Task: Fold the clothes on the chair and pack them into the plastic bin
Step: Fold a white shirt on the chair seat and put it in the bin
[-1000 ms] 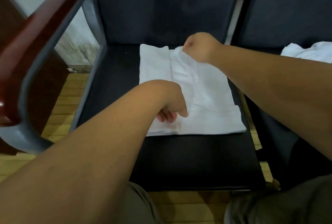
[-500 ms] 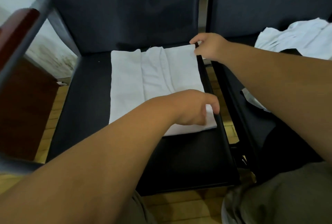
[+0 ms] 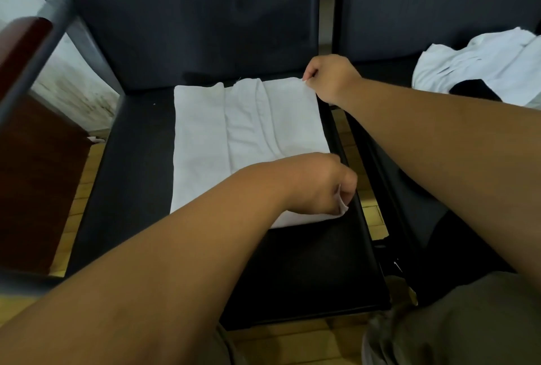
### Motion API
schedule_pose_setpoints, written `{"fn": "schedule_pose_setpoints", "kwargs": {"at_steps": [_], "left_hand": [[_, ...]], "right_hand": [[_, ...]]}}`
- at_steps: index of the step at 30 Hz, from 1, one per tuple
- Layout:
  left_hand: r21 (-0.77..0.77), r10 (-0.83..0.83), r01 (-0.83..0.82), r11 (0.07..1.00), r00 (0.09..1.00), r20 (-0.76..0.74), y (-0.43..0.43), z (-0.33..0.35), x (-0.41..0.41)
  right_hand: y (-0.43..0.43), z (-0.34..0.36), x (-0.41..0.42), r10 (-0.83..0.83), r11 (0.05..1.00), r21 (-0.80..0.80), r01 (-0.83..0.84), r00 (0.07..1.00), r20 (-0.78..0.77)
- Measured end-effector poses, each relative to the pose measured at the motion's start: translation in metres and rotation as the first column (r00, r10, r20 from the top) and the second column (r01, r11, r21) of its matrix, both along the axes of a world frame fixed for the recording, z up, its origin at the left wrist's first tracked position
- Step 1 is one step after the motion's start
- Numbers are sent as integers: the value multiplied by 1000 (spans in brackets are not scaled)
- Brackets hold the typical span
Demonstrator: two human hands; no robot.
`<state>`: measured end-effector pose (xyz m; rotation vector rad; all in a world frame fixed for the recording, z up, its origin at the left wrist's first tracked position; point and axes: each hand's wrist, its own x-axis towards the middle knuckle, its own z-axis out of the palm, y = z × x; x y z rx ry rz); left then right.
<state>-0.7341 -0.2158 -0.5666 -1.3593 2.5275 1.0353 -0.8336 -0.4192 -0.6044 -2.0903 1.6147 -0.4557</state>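
Note:
A white garment (image 3: 234, 136), partly folded into a flat rectangle, lies on the dark seat of the chair (image 3: 137, 159) in front of me. My right hand (image 3: 328, 77) pinches its far right corner by the backrest. My left hand (image 3: 325, 186) reaches across and pinches the near right corner, lifting it slightly off the seat. A loose heap of white clothes (image 3: 483, 69) lies on the neighbouring chair at the right. No plastic bin is in view.
A grey metal armrest with a reddish wooden top (image 3: 26, 42) stands at the left. The second dark chair (image 3: 439, 13) adjoins on the right, with a narrow gap showing wooden floor (image 3: 371, 206). My knees are at the bottom edge.
Both hands moved from the garment's middle to its right edge and took hold of the two right corners. The view shifted right, bringing the heap on the other chair into sight.

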Motion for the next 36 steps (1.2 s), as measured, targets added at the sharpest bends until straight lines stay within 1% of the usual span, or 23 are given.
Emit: {"fn": "schedule_pose_setpoints", "kwargs": {"at_steps": [5,6,9,11,13,17,20,22,25,26,28,31,34,36], "left_hand": [[-74,56,-68,995,986,-158,1,20,21],[-67,59,-72,995,981,-184,2,25,27],[-23,90,-97,995,975,-202,8,39,45],[9,134,-135,991,970,-203,13,45,58],[11,160,-161,987,970,-182,19,52,71],[-5,234,-238,971,959,-162,31,66,100],[8,297,-299,954,945,-139,41,72,125],[9,340,-340,940,936,-95,49,73,143],[8,372,-372,928,928,21,61,73,168],[8,370,-371,929,927,59,65,73,176],[27,371,-377,926,920,126,71,72,187],[113,366,-397,911,904,222,77,67,199],[206,294,-375,904,893,340,81,57,201],[243,215,-344,907,875,434,81,52,198]], "right_hand": [[3,18,13,-35,999,-4,36,992,124],[3,23,17,-39,999,22,36,985,169],[11,39,31,-82,991,130,40,937,339],[16,48,41,-86,987,159,20,901,425],[20,55,53,-66,987,163,-9,893,445],[27,60,86,-60,987,161,-9,906,419],[35,62,111,-75,976,217,-33,878,473],[44,64,125,-102,957,283,-66,835,541],[58,65,146,-156,917,374,-137,741,653],[61,64,151,-160,904,394,-164,725,670],[69,64,161,-141,881,419,-218,725,674],[79,61,169,-107,849,445,-284,733,672],[86,56,169,-22,846,433,-310,792,611],[90,56,164,-10,851,434,-297,816,578]]}}
